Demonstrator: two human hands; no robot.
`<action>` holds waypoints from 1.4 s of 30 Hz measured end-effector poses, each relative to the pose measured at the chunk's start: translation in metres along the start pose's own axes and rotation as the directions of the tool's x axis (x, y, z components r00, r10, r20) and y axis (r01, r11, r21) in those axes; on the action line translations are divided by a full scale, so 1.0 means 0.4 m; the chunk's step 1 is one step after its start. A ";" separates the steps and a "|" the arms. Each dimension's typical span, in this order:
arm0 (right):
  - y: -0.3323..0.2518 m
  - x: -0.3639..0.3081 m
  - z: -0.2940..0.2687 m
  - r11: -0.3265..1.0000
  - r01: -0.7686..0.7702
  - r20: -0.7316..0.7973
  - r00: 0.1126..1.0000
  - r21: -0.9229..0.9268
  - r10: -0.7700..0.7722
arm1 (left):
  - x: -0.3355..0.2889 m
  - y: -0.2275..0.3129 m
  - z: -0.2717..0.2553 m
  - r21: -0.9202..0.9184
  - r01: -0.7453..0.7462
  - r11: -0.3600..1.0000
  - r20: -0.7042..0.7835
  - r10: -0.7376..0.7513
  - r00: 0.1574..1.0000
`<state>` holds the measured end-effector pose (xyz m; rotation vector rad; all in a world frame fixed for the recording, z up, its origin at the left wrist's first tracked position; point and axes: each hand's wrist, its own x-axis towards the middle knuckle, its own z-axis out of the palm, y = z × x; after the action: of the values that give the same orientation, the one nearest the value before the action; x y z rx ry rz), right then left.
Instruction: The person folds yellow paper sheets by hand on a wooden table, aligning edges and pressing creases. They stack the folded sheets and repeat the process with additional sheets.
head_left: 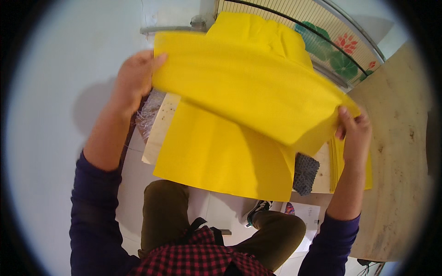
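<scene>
My left hand (pixel 134 76) grips the left end of a yellow fabric-like sheet (pixel 244 85), thumb on top. At the other end, my right hand (pixel 353 133) pinches the sheet's right corner. The sheet is stretched between both hands, raised above the work surface and slightly blurred. Below it lies a flat yellow panel (pixel 221 158), its front edge overhanging towards my knees. Behind the sheet is a creased yellow piece (pixel 258 34). Whether these parts are joined is hidden by the raised sheet.
A dark grey textured pad (pixel 305 174) lies right of the panel. Folded yellow sheets (pixel 368 172) are stacked under my right wrist. A wooden board (pixel 396 184) stands at right, a painted slatted screen (pixel 322 41) behind. Clear plastic (pixel 149 112) is at left, white paper (pixel 306 218) on the floor.
</scene>
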<state>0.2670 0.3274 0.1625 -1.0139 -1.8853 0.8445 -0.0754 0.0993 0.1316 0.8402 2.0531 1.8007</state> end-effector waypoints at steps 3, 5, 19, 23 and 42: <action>-0.058 0.054 -0.016 0.971 0.205 -0.133 0.973 0.127 -0.188 | 0.063 0.086 -0.013 0.025 -0.216 0.976 -0.034 0.217 0.976; -0.079 0.056 -0.040 0.953 0.287 -0.246 0.935 0.097 -0.256 | 0.072 0.114 -0.041 0.053 -0.322 0.945 -0.029 0.324 0.946; 0.287 -0.384 0.044 0.975 0.046 0.167 0.982 0.216 -0.083 | -0.270 -0.360 -0.111 -0.168 -0.091 0.982 0.305 0.139 0.942; 0.312 -0.408 0.040 0.977 -0.014 0.183 0.983 0.211 -0.025 | -0.311 -0.402 -0.116 -0.168 -0.052 0.984 0.308 0.102 0.946; 0.346 -0.339 0.085 0.913 -0.064 0.162 0.987 0.404 -0.002 | -0.310 -0.368 -0.087 -0.163 0.247 0.955 0.238 -0.205 0.949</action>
<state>0.3289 0.2656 -0.0137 -0.7340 -1.7203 1.3081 -0.0321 -0.0097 -0.0248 0.6826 1.7292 1.6659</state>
